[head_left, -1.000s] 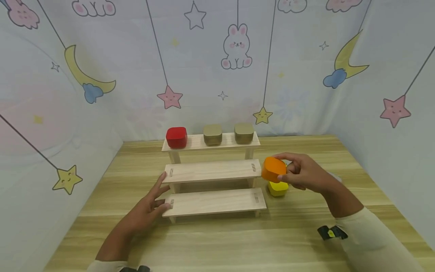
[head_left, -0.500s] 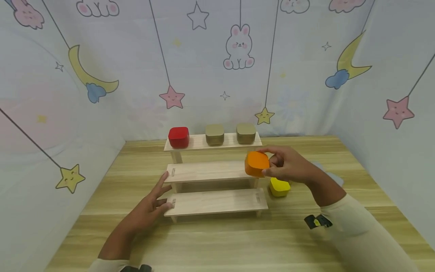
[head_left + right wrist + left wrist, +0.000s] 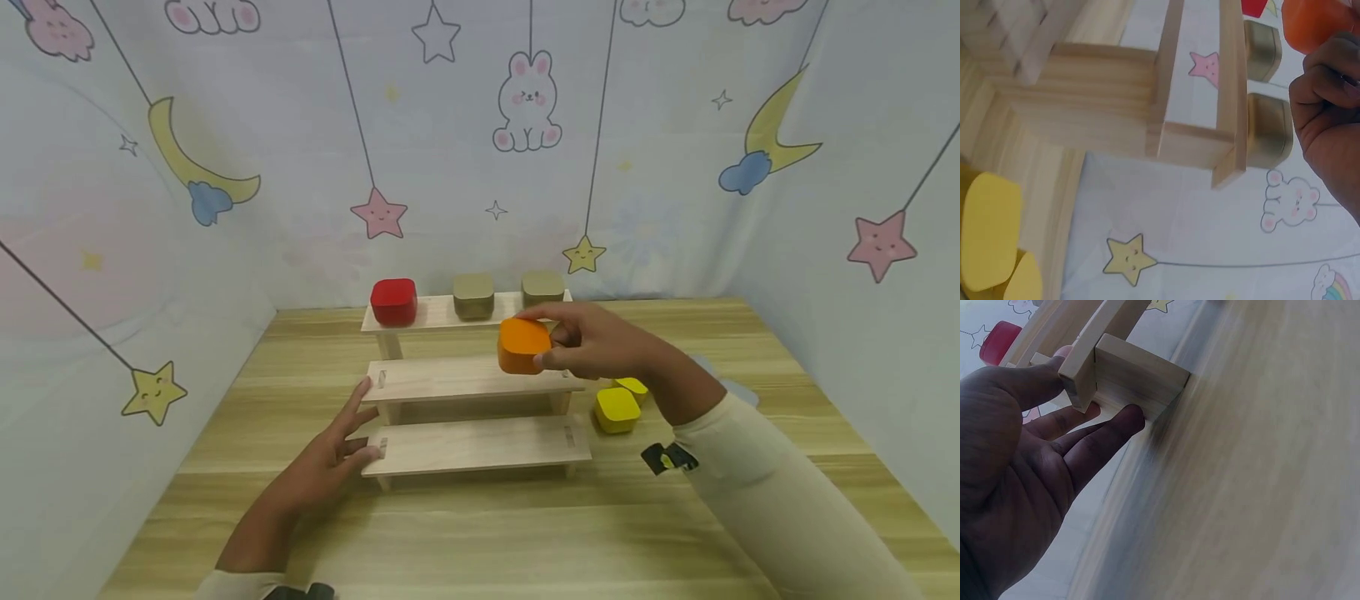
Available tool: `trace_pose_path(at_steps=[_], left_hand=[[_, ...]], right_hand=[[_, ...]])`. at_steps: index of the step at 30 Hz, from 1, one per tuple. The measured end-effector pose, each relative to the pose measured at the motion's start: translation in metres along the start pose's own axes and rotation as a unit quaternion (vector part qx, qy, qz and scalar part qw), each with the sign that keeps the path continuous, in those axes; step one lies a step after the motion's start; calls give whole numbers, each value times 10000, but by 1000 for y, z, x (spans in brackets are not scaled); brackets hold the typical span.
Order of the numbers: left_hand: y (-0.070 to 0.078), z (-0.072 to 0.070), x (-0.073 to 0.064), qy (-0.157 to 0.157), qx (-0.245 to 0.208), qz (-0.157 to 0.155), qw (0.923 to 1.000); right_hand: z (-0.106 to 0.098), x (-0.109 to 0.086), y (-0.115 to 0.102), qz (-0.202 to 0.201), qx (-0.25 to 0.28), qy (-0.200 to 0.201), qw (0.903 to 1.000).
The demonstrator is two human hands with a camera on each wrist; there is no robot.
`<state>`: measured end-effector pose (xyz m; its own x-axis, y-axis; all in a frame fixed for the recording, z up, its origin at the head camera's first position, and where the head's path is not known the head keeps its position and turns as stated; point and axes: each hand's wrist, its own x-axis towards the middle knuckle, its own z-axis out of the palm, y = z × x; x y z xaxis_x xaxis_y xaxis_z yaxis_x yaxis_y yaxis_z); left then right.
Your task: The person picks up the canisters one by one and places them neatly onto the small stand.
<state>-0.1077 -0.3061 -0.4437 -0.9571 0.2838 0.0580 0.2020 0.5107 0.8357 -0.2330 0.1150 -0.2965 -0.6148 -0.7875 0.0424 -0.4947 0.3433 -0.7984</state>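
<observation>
Cream sleeves are worn on both arms. The right sleeve (image 3: 780,483) is made of plain, pale cloth, narrowed toward the wrist and widened farther up, with a faintly greyer patch shown near the right cuff (image 3: 702,419). Just beside that cuff, a small black fitting (image 3: 670,458) is seen, formed of two dark pieces with a yellow-green mark set between them. Of the left sleeve (image 3: 243,585), only a short cream end is shown, and beside it a dark piece (image 3: 300,592) is partly cut off by the picture's lower edge. The left hand (image 3: 318,471) and right hand (image 3: 600,340) are left bare.
</observation>
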Motion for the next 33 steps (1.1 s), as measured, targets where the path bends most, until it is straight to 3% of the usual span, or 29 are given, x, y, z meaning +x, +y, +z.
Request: trace_pose_path(at_steps=[15, 23, 33], left_hand=[[0, -1, 0, -2, 7, 57, 10000], [-1, 0, 1, -20, 48, -143, 9999], [0, 0, 2, -69, -45, -324, 9994]], right_hand=[[30, 50, -30, -17, -264, -646, 9976], [49, 79, -33, -34, 193, -936, 9954], [68, 105, -31, 361, 271, -956, 9944]])
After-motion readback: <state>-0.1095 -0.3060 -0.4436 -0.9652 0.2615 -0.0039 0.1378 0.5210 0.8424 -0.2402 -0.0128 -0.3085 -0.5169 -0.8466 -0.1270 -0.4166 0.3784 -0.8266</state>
